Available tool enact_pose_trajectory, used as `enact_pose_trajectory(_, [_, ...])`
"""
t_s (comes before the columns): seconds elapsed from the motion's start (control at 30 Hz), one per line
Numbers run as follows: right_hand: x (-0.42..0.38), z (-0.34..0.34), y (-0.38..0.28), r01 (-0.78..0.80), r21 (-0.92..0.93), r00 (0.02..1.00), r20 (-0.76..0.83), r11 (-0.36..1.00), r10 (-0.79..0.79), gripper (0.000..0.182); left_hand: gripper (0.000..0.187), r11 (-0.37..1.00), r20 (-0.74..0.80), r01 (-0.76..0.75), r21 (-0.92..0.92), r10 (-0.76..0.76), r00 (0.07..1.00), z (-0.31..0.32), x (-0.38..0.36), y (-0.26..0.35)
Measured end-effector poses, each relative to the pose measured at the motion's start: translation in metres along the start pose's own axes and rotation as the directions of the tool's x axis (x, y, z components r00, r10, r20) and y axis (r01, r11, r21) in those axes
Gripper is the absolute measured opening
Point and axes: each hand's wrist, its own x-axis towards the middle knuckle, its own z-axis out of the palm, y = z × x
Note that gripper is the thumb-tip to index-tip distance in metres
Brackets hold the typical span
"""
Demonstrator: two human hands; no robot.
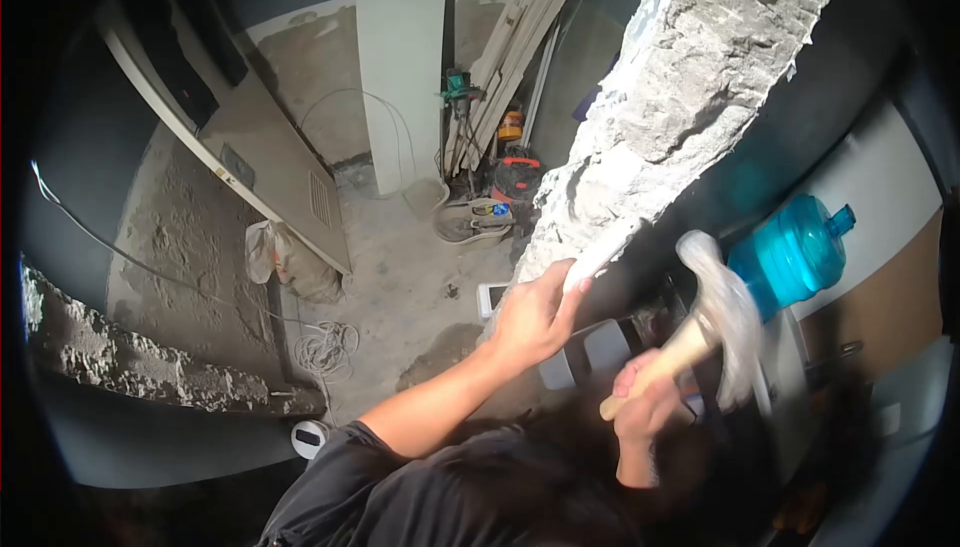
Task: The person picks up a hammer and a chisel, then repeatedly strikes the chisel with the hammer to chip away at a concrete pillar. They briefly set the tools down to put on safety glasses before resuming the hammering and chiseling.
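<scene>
R hand (648,409) gripping wooden-handled hammer (722,309), motion-blurred, pale chisel (598,262) in L hand (530,317)

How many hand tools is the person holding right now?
2. The left hand grips a chisel set against the broken concrete edge; the right hand holds a wooden-handled hammer, blurred by motion. Other tools may lie in the floor clutter beyond.
</scene>
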Motion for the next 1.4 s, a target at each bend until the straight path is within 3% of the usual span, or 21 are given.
enact_pose_trajectory(0.07, [0.006,0.004,-0.018,0.312,-0.111,0.949,-0.017,0.944,-0.315,0.065,0.025,0.998,0.037,0.051,0.029,-0.052,0.998,-0.004,0.000,0.004])
enact_pose_trajectory(0.13, [0.010,0.006,-0.032,0.424,0.051,0.905,0.021,0.904,-0.425,0.061,0.027,0.996,0.060,0.084,0.034,-0.086,0.994,-0.006,0.001,0.006])
enact_pose_trajectory(0.2, [0.017,0.007,-0.019,0.517,-0.117,0.856,0.096,0.848,-0.508,0.055,0.029,0.993,0.088,0.111,0.043,-0.114,0.990,-0.006,0.000,0.005])
enact_pose_trajectory(0.23, [0.015,-0.005,-0.003,0.513,-0.437,0.858,0.235,0.739,-0.456,0.046,0.028,0.996,0.058,0.084,0.017,-0.085,0.995,-0.004,0.000,0.000])
enact_pose_trajectory(0.27, [0.001,-0.005,0.004,0.104,-0.501,0.986,0.165,0.859,-0.024,0.041,0.026,0.998,0.025,0.055,-0.011,-0.055,0.998,-0.002,0.000,-0.001])
enact_pose_trajectory(0.4, [-0.007,0.005,-0.013,-0.174,-0.194,0.983,0.022,0.965,0.181,0.046,0.031,0.985,0.092,0.165,0.044,-0.168,0.981,-0.013,0.002,0.012])
enact_pose_trajectory(0.53, [0.007,0.023,-0.039,0.434,-0.045,0.901,0.047,0.900,-0.432,0.061,0.031,0.988,0.080,0.145,0.056,-0.149,0.986,-0.010,0.003,0.012])
enact_pose_trajectory(0.6, [0.011,0.023,-0.037,0.448,-0.010,0.893,-0.040,0.894,-0.448,0.057,0.031,0.989,0.070,0.133,0.063,-0.137,0.988,-0.009,0.002,0.011])
enact_pose_trajectory(0.67, [0.015,0.008,-0.014,0.248,-0.385,0.968,0.129,0.889,-0.215,0.050,0.031,0.997,0.016,0.070,0.026,-0.070,0.997,-0.008,0.003,0.012])
enact_pose_trajectory(0.7, [0.012,0.007,-0.004,-0.144,-0.420,0.987,0.008,0.896,0.162,0.043,0.031,0.998,0.010,0.066,0.024,-0.066,0.998,-0.008,0.003,0.013])
enact_pose_trajectory(0.8, [0.008,0.003,-0.019,-0.159,-0.248,0.987,-0.046,0.956,0.152,0.046,0.032,0.997,-0.001,0.062,0.043,-0.062,0.998,-0.013,0.006,0.016])
enact_pose_trajectory(0.87, [0.003,0.004,-0.027,-0.044,-0.065,0.999,-0.030,0.997,0.042,0.059,0.033,0.996,0.027,0.067,0.066,-0.069,0.997,-0.014,0.006,0.016])
enact_pose_trajectory(0.93, [0.011,0.002,-0.038,0.411,-0.191,0.911,0.043,0.891,-0.411,0.064,0.034,0.995,0.023,0.064,0.078,-0.066,0.998,-0.014,0.006,0.017])
enact_pose_trajectory(1.0, [0.016,0.015,-0.056,0.481,0.139,0.873,0.016,0.866,-0.488,0.055,0.034,0.994,0.022,0.058,0.094,-0.061,0.998,-0.016,0.007,0.019])
enact_pose_trajectory(1.07, [0.027,0.005,-0.029,0.631,-0.240,0.776,0.179,0.738,-0.605,0.050,0.035,0.992,0.031,0.086,0.091,-0.089,0.996,-0.017,0.007,0.022])
enact_pose_trajectory(1.1, [0.017,0.003,-0.026,0.391,-0.514,0.919,0.177,0.764,-0.352,0.048,0.035,0.993,0.032,0.083,0.089,-0.086,0.996,-0.017,0.008,0.022])
enact_pose_trajectory(1.13, [0.014,0.005,-0.019,-0.114,-0.529,0.989,0.023,0.841,0.149,0.047,0.035,0.994,0.027,0.060,0.090,-0.063,0.998,-0.017,0.009,0.021])
enact_pose_trajectory(1.23, [0.012,0.005,-0.047,-0.226,-0.236,0.974,-0.029,0.945,0.226,0.048,0.037,0.991,0.036,0.060,0.117,-0.064,0.997,-0.021,0.013,0.026])
enact_pose_trajectory(1.33, [0.015,0.000,-0.058,0.169,-0.109,0.986,0.011,0.980,-0.168,0.062,0.038,0.981,0.067,0.087,0.173,-0.100,0.993,-0.023,0.015,0.029])
enact_pose_trajectory(1.37, [0.020,0.001,-0.071,0.356,-0.239,0.933,0.037,0.903,-0.358,0.071,0.039,0.974,0.079,0.096,0.203,-0.114,0.990,-0.023,0.013,0.028])
enact_pose_trajectory(1.4, [0.022,0.004,-0.079,0.388,0.107,0.920,0.020,0.915,-0.393,0.069,0.039,0.974,0.082,0.098,0.205,-0.117,0.990,-0.024,0.013,0.029])
